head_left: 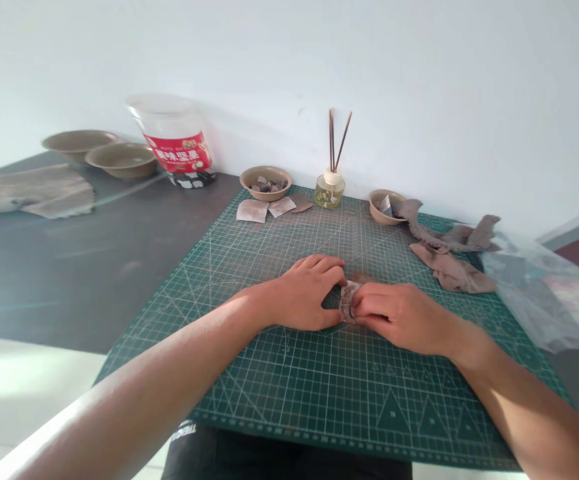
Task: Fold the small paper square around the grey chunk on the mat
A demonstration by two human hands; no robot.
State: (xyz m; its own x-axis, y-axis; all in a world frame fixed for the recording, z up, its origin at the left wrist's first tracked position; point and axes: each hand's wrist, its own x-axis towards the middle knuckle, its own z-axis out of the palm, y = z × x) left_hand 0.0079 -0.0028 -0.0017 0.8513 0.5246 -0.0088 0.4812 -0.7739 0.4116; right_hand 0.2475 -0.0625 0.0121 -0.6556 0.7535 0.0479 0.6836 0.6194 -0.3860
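Observation:
Both my hands meet over a small whitish, brown-stained sheet (348,297) on the green cutting mat (289,380). My left hand (312,293) is curved, with fingertips at the sheet's far left corner and the thumb at its near left corner, holding it against the mat. A gap shows between that thumb and forefinger. Closed in a pinch, my right hand (394,312) rests on the sheet's right part. Whatever its fingertips grip, if anything, is hidden behind the fingers. Brownish dust marks the mat just beyond the sheet.
Pale sheet pieces (253,211) lie before a bowl of dark fragments (266,183). A reed diffuser (329,189), another small bowl (380,212) and crumpled brown cloths (452,268) stand or lie behind. Leftward are a plastic tub (174,143), two larger bowls (122,160) and a grey cloth (34,190).

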